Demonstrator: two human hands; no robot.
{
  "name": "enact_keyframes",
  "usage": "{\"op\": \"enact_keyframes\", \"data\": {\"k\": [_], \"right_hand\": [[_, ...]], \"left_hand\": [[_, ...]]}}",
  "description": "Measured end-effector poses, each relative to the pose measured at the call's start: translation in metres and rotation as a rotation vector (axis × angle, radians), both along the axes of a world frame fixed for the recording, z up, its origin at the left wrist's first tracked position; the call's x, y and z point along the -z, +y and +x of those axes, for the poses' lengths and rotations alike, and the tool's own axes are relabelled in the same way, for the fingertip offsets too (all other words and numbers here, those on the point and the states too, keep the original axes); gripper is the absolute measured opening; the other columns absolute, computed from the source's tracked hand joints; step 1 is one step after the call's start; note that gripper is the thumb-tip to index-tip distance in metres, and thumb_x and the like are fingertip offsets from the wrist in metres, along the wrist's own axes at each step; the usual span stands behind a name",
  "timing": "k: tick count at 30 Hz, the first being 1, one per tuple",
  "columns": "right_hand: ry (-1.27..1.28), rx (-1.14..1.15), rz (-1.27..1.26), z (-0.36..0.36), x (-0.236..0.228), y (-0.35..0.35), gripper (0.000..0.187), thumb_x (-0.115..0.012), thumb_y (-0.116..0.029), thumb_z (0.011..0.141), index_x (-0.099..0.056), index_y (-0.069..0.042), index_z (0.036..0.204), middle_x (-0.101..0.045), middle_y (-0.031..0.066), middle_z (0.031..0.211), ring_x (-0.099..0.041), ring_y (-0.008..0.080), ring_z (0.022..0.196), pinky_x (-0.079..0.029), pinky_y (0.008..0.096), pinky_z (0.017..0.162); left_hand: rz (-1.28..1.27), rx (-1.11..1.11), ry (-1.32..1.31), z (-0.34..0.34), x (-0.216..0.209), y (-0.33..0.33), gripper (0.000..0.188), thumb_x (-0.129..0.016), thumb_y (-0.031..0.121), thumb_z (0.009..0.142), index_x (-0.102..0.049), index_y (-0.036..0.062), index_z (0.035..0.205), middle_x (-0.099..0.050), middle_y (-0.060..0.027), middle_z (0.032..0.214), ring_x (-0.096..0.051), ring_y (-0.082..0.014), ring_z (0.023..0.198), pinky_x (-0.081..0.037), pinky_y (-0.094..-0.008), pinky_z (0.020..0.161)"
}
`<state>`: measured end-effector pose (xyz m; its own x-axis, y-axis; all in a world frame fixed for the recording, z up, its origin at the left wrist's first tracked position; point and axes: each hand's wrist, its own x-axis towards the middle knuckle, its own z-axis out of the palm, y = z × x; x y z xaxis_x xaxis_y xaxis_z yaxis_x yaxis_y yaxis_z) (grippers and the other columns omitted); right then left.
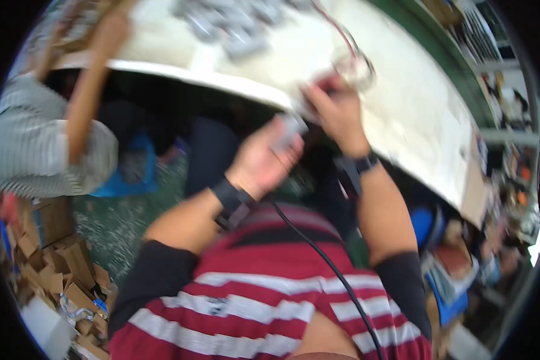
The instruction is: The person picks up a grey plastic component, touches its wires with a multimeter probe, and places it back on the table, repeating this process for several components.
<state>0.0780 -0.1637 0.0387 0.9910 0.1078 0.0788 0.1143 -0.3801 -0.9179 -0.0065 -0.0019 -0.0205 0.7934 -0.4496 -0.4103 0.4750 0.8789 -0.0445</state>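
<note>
The left hand (pixel 261 157) is turned palm up, its fingers curled around a small grey piece (pixel 290 129), which sits just off the near edge of the white table (pixel 270 71); the right hand (pixel 341 114) is at that edge, just beside the piece, thumb and fingers bunched close together, but blur hides the fingertips, so I cannot tell whether they pinch anything; a dark wristband (pixel 232 203) circles the left wrist, and another dark band circles the right; just beyond the right hand, a loop of red and dark wire (pixel 368 72) lies on the table; farther back is a heap of grey pieces (pixel 231 27), blurred; a black cord (pixel 330 259) runs down over the red and white striped shirt (pixel 246 305); at the left, a co-worker in a striped top (pixel 33 141) reaches over the table; cardboard boxes (pixel 75 267) crowd the lower left.
</note>
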Motion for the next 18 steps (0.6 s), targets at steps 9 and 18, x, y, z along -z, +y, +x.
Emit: {"op": "enact_keyframes", "data": {"k": [9, 18], "right_hand": [[0.11, 0.022, 0.248, -0.026, 0.012, -0.011, 0.01, -0.072, -0.009, 0.091, -0.064, -0.004, 0.093, -0.065, 0.0012, 0.077, -0.059, 0.0086, 0.064, -0.046, 0.0237, 0.058], [0.088, -0.012, 0.256, -0.009, 0.013, -0.024, 0.016, -0.071, -0.017, 0.09, -0.064, -0.007, 0.079, -0.059, -0.0007, 0.072, -0.052, 0.0106, 0.065, -0.044, 0.0301, 0.058]], "left_hand": [[0.016, 0.035, 0.001, -0.019, 0.023, -0.019, 0.025, -0.068, 0.021, 0.097, -0.062, 0.0061, 0.116, -0.065, -0.0082, 0.111, -0.064, -0.0188, 0.098, -0.057, -0.0319, 0.081], [0.198, 0.205, -0.146, -0.004, 0.032, -0.024, 0.038, -0.054, 0.036, 0.104, -0.061, 0.0044, 0.124, -0.066, -0.0118, 0.102, -0.062, -0.0234, 0.089, -0.052, -0.0349, 0.079]]}}
